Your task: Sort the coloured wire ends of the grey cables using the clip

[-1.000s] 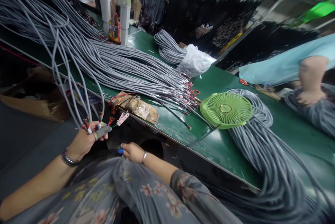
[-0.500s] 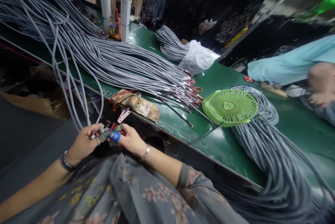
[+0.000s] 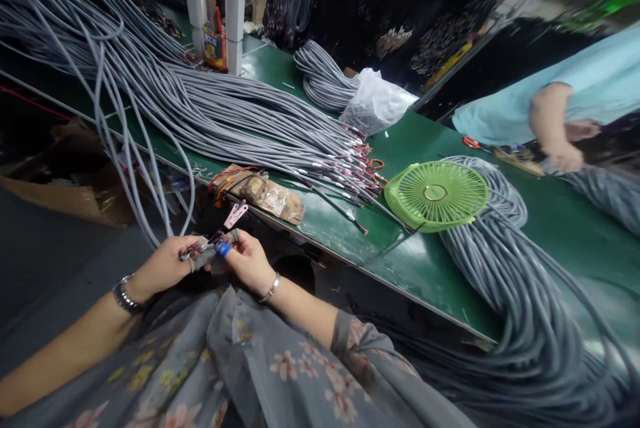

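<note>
My left hand (image 3: 173,265) is closed around the stripped ends of several grey cables (image 3: 145,205), which hang in loops off the table edge. Thin dark and reddish wires (image 3: 193,251) poke out between its fingers. Close beside it, my right hand (image 3: 245,261) pinches at the same wire ends, thumb wrapped in blue tape. Finger covers hide some of the fingertips, and the exact wires in the pinch are too small to make out. A pink clip (image 3: 236,215) sticks up just beyond my hands, near the edge of the table.
On the green table (image 3: 345,241) lie a long bundle of grey cables (image 3: 240,108), a taped cardboard piece (image 3: 273,198) and a green fan (image 3: 435,193). More coiled cable (image 3: 510,281) drapes over the right edge. Across the table a co-worker's hand (image 3: 565,151) handles grey cables.
My two hands have drawn closer together, and the reddish wires that fanned up between them are now mostly covered by fingers. The co-worker's arm has shifted left. The view has tilted slightly.
</note>
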